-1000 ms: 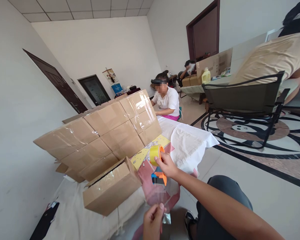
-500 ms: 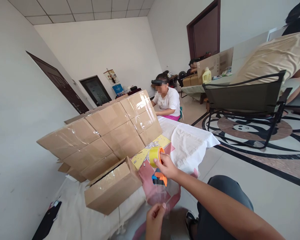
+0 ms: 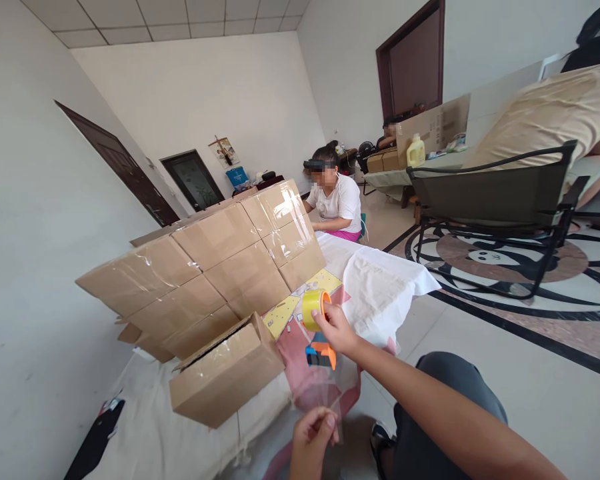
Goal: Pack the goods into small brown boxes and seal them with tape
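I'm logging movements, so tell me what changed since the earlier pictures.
The left hand has shifted slightly rightward, and the bright glint below it is gone. In the background, a person has moved rightward, toward the upright cardboard. Nothing was taken up or let go: the left hand still pinches clear tape, the right hand still holds the yellow tape roll. The stacked boxes stay put.

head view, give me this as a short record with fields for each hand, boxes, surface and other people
right hand: grips an orange-and-blue tape dispenser with a yellow roll
left hand: fingers pinched on clear tape below the dispenser
box stack: brown cardboard, taped
single box: nearer than the stack, dark gap along its top
surface: white cloth
nearest other person: seated beyond stack, white top
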Tool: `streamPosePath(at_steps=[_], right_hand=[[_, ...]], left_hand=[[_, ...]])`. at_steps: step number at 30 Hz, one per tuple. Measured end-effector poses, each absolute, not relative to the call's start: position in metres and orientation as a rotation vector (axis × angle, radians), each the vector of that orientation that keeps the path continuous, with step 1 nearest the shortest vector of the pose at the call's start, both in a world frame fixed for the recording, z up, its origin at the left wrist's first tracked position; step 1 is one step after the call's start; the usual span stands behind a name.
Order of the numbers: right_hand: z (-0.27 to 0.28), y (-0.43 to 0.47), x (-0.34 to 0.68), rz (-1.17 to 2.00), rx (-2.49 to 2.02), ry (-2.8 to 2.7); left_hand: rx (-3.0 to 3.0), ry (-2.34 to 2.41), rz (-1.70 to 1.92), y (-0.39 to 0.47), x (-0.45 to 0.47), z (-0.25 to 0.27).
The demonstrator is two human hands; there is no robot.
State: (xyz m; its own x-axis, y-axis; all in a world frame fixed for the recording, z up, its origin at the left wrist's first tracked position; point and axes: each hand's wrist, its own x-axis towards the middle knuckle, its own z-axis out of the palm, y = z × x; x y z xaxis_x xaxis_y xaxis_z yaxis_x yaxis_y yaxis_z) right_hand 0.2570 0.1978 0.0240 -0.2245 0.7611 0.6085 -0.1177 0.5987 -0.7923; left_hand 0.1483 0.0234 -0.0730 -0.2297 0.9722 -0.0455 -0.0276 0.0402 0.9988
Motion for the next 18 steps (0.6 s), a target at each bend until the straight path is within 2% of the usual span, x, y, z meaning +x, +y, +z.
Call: streamPosePath(at_steps=[7,18], right_hand=[[0.023,0.2,0.258,0.889,-0.55,-1.611],[0.029,0.199,0.262,0.885,-0.568,-1.591]], left_hand=[[0.99,1.393,1.37,0.022,0.15,-0.07],[1.073,1.384,1.192,0.017,0.126,-0.065]])
